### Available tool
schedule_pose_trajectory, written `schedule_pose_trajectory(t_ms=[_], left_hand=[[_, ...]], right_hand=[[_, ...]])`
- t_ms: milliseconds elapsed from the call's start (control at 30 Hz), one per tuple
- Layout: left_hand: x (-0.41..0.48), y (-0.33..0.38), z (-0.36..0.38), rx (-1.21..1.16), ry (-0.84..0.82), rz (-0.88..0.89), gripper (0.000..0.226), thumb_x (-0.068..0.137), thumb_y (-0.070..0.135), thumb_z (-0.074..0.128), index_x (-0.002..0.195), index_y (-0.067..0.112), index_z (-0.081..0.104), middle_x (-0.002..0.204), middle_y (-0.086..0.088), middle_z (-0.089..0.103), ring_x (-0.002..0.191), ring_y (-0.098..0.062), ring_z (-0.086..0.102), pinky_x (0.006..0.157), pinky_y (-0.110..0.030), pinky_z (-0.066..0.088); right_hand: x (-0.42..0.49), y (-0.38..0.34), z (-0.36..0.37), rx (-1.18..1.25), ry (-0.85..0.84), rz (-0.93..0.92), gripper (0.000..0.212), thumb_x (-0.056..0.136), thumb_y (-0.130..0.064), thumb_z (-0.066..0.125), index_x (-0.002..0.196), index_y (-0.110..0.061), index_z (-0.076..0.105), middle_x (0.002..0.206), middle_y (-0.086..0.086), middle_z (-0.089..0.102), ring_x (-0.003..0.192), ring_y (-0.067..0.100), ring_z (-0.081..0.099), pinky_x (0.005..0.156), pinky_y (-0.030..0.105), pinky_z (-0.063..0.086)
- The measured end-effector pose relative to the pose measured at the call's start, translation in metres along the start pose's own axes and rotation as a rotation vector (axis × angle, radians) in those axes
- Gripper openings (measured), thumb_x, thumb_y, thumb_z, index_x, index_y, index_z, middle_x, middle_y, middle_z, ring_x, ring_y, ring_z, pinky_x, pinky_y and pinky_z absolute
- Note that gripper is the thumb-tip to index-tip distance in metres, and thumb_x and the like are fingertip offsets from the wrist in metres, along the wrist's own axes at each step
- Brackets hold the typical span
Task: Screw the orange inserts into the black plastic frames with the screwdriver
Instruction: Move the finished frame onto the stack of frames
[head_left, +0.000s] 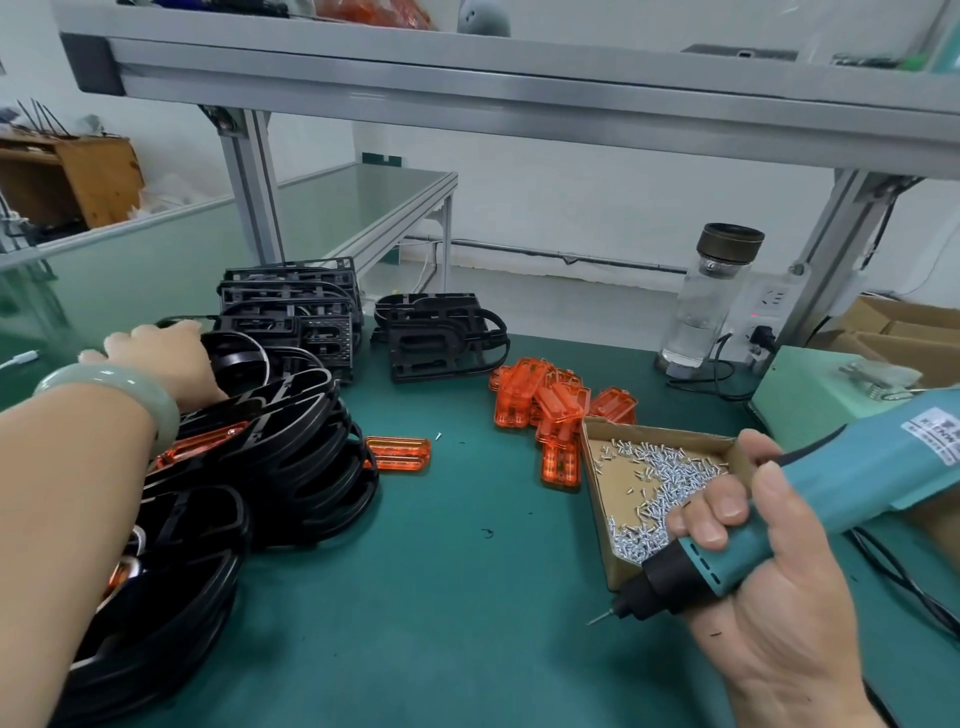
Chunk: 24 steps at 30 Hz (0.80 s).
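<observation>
WORKBENCH, MID-ASSEMBLY: A worker's right hand (769, 571) wraps its fingers around the teal electric screwdriver (841, 478), the bit angled down and to the left, its tip just above the green surface (441, 571). The left hand (156, 358), a pale green bangle (119, 395) on its wrist, reaches palm-down over a sprawling pile of black frames (301, 452). Its fingers lie on the far side of the pile; whether they grip a frame cannot be told. Under the left forearm, one frame carries a fitted insert (202, 441). Between the hands, a loose insert (397, 453) lies just beside the pile's right edge. A heap of orange inserts (545, 410) sits beyond the right hand, touching the far-left corner of a cardboard tray (615, 486) of small silver screws (670, 483), which lies just beside that hand's knuckles. Beyond the left hand stand a tall stack of frames (291, 306) and a lower stack (436, 338). A clear bottle (711, 296) stands well beyond the right hand.
</observation>
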<state>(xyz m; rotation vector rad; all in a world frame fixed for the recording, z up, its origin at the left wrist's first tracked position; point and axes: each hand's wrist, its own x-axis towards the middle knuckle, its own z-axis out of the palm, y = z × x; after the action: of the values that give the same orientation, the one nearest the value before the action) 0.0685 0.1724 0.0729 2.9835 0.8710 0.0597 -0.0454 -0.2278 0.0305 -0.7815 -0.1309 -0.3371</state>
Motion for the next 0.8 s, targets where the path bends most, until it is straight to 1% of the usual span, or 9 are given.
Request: schedule_pose_trajectory(t_ms=[67, 133, 200, 267, 367, 467, 533, 600, 800], left_hand=[[-0.003, 0.001, -0.004, 0.029, 0.060, -0.026, 0.068, 0.070, 0.041, 0.079, 0.126, 0.018, 0.049, 0.121, -0.022, 0.041, 0.117, -0.041, 0.036, 0.105, -0.047, 0.031], [-0.005, 0.001, -0.011, 0.024, 0.107, -0.001, 0.068, 0.067, 0.041, 0.081, 0.125, 0.020, 0.053, 0.122, -0.022, 0.038, 0.118, -0.040, 0.032, 0.106, -0.048, 0.028], [-0.007, 0.003, -0.018, 0.033, 0.131, 0.042, 0.074, 0.066, 0.046, 0.081, 0.130, 0.024, 0.051, 0.123, -0.020, 0.044, 0.119, -0.041, 0.035, 0.105, -0.047, 0.027], [-0.010, 0.008, -0.023, 0.065, 0.174, 0.106, 0.073, 0.067, 0.051, 0.078, 0.129, 0.025, 0.050, 0.118, -0.016, 0.056, 0.114, -0.040, 0.046, 0.103, -0.047, 0.026], [-0.017, 0.018, -0.031, -0.004, 0.333, 0.236, 0.063, 0.069, 0.050, 0.077, 0.118, 0.019, 0.054, 0.103, -0.013, 0.065, 0.103, -0.035, 0.056, 0.103, -0.049, 0.025], [-0.027, 0.035, -0.044, -0.136, 0.474, 0.378, 0.070, 0.067, 0.043, 0.080, 0.125, 0.018, 0.050, 0.115, -0.019, 0.056, 0.112, -0.039, 0.049, 0.104, -0.052, 0.027], [-0.038, 0.050, -0.056, -0.231, 0.503, 0.452, 0.075, 0.067, 0.039, 0.081, 0.130, 0.018, 0.046, 0.122, -0.020, 0.048, 0.114, -0.044, 0.045, 0.104, -0.055, 0.031], [-0.052, 0.066, -0.066, -0.297, 0.530, 0.542, 0.074, 0.067, 0.037, 0.081, 0.130, 0.019, 0.046, 0.123, -0.018, 0.046, 0.114, -0.043, 0.045, 0.102, -0.055, 0.035], [-0.108, 0.118, -0.077, -0.316, 0.572, 0.882, 0.073, 0.065, 0.040, 0.081, 0.128, 0.019, 0.050, 0.112, -0.012, 0.055, 0.106, -0.032, 0.051, 0.095, -0.040, 0.038]], right_hand=[[0.000, 0.000, 0.000, -0.002, 0.005, 0.006, 0.017, 0.084, -0.025, 0.050, 0.097, -0.025, 0.060, 0.057, -0.008, 0.044, 0.044, 0.005, 0.042, 0.056, 0.014, 0.046], [-0.001, 0.000, 0.000, -0.002, 0.006, 0.008, 0.017, 0.084, -0.026, 0.049, 0.097, -0.025, 0.060, 0.057, -0.008, 0.044, 0.044, 0.004, 0.042, 0.056, 0.014, 0.046], [-0.001, -0.001, 0.001, -0.004, 0.006, 0.007, 0.017, 0.084, -0.026, 0.049, 0.097, -0.025, 0.060, 0.057, -0.008, 0.043, 0.044, 0.004, 0.043, 0.056, 0.014, 0.046], [-0.001, -0.001, 0.001, -0.004, 0.011, 0.004, 0.017, 0.084, -0.026, 0.049, 0.097, -0.025, 0.060, 0.057, -0.008, 0.043, 0.044, 0.004, 0.043, 0.056, 0.014, 0.046], [-0.002, -0.002, 0.002, 0.006, 0.021, 0.001, 0.016, 0.084, -0.027, 0.050, 0.096, -0.025, 0.060, 0.056, -0.008, 0.043, 0.044, 0.005, 0.042, 0.056, 0.014, 0.046], [-0.002, -0.003, 0.004, 0.003, 0.031, -0.006, 0.016, 0.083, -0.026, 0.050, 0.096, -0.025, 0.059, 0.056, -0.008, 0.042, 0.043, 0.005, 0.041, 0.056, 0.013, 0.045], [-0.002, -0.004, 0.004, 0.006, 0.031, -0.015, 0.016, 0.083, -0.026, 0.050, 0.097, -0.025, 0.059, 0.056, -0.008, 0.042, 0.043, 0.005, 0.042, 0.055, 0.013, 0.045], [-0.002, -0.005, 0.004, 0.018, 0.024, -0.014, 0.015, 0.084, -0.025, 0.050, 0.096, -0.025, 0.059, 0.056, -0.009, 0.043, 0.044, 0.005, 0.042, 0.055, 0.014, 0.045], [0.000, -0.007, 0.001, 0.046, 0.023, -0.001, 0.016, 0.084, -0.025, 0.052, 0.089, -0.029, 0.066, 0.057, -0.009, 0.044, 0.045, 0.005, 0.043, 0.056, 0.015, 0.046]])
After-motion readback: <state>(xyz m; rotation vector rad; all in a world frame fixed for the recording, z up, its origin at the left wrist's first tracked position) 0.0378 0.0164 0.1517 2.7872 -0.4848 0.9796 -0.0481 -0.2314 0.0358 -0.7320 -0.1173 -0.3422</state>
